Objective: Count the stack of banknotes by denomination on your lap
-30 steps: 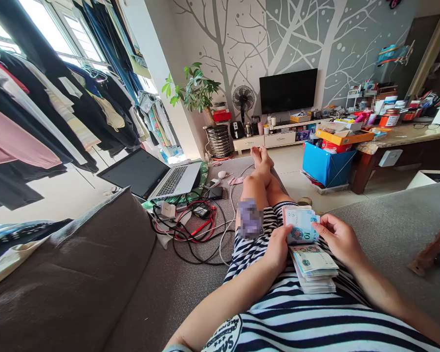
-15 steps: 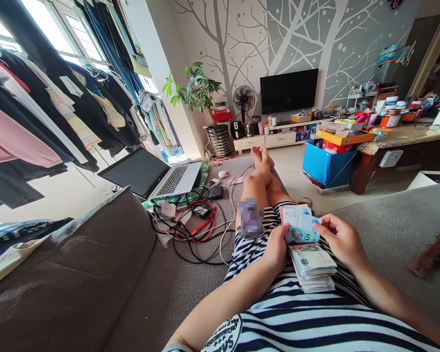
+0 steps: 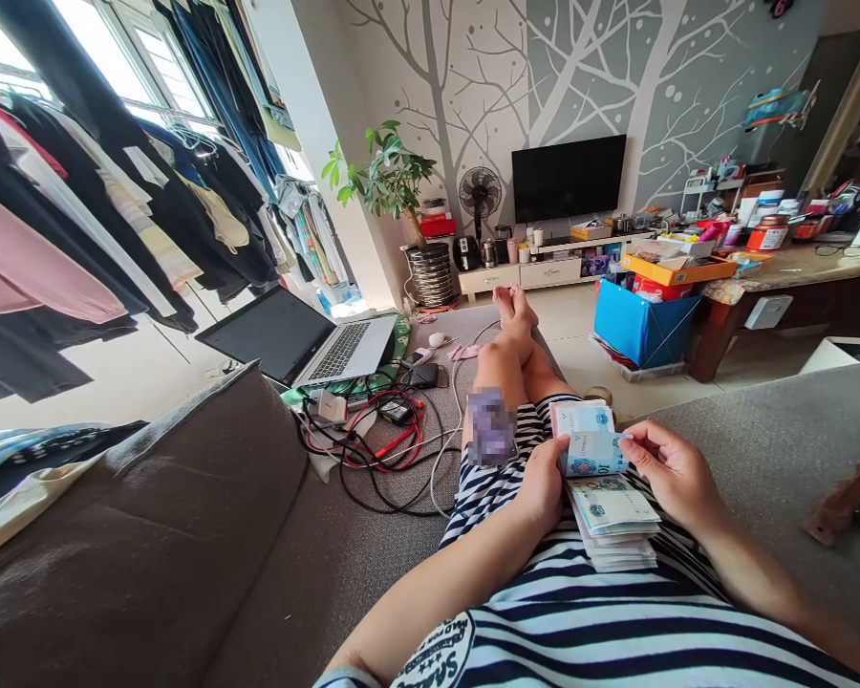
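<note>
My left hand (image 3: 543, 481) is closed on the left edge of a bundle of blue-toned banknotes (image 3: 579, 417), held above my lap. The top banknote (image 3: 593, 455) is bent down toward me, and its right corner is pinched between the thumb and fingers of my right hand (image 3: 675, 470). Just below, a thick stack of banknotes (image 3: 612, 506) lies on my striped clothing, a greenish note uppermost. A purple, blurred-out item (image 3: 491, 427) rests on my thigh, left of the bundle.
I sit on a grey sofa (image 3: 387, 573) with legs stretched out. To the left are an open laptop (image 3: 344, 349) and tangled cables (image 3: 379, 459). A blue box (image 3: 645, 323) stands on the floor by a cluttered table (image 3: 795, 268); a television (image 3: 569, 179) is at the back.
The top banknote is folded further down toward me, baring more of the note behind it. My right hand has barely shifted. The whole view moved slightly.
</note>
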`<state>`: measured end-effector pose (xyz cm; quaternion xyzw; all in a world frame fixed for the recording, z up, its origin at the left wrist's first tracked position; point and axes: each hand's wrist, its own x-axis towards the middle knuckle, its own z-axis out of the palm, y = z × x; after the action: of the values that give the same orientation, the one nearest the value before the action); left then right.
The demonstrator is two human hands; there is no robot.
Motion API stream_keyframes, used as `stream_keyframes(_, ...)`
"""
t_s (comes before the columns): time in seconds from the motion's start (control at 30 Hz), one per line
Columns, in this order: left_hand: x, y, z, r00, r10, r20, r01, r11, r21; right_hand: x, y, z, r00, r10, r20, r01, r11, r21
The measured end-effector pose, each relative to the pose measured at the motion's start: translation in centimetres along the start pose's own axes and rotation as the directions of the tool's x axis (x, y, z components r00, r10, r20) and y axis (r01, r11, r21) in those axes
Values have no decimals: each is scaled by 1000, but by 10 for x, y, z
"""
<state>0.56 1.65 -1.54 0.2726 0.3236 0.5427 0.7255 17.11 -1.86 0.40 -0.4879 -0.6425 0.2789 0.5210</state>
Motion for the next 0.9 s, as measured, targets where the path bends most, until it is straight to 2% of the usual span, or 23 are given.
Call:
stream_keyframes(0.27,-2,3,2,999,-9,34,8,1000,25,-2,-7,-2,999,-31,18,31,999,14)
stream_keyframes(0.67,-4,3,4,999,5,44,-6,1000,25,-2,0,-2,999,-6,32,4,998,65)
stream_keyframes(0.9,-1,-1,-1,1000,-1,-8,1,1000,23,-3,-1,-3,999,3,45,-7,996,88)
